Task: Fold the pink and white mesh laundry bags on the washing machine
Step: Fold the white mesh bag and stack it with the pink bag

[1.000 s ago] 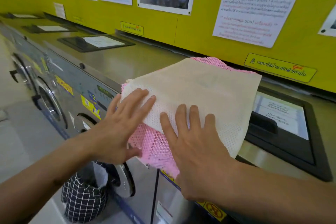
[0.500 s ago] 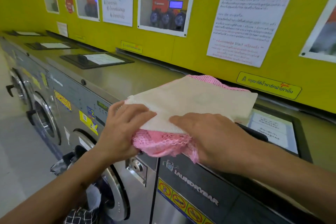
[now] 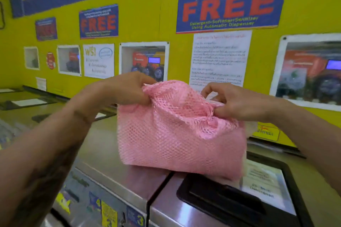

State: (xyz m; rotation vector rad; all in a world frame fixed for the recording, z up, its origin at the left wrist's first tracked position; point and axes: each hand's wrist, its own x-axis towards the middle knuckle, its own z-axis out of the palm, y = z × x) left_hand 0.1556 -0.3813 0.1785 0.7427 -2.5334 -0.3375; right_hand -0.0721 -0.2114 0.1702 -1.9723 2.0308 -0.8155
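A pink mesh laundry bag (image 3: 173, 140) hangs in front of me above the steel top of the washing machine (image 3: 110, 149). My left hand (image 3: 127, 88) pinches its upper left edge. My right hand (image 3: 234, 101) pinches the upper right edge, and the top of the bag gapes between them. A sliver of white mesh (image 3: 212, 96) shows behind the bag by my right fingers. The bag's bottom edge hangs close over the machine top; whether it touches is unclear.
A black detergent drawer lid (image 3: 230, 202) with a white label lies just right of the bag's lower edge. More machines (image 3: 27, 105) run off to the left. The yellow wall (image 3: 147, 24) with posters stands close behind.
Both hands have lifted the bags off the machine top and now hold the pink bag up by its top edge. The white bag is no longer on top. The camera has tilted upward.
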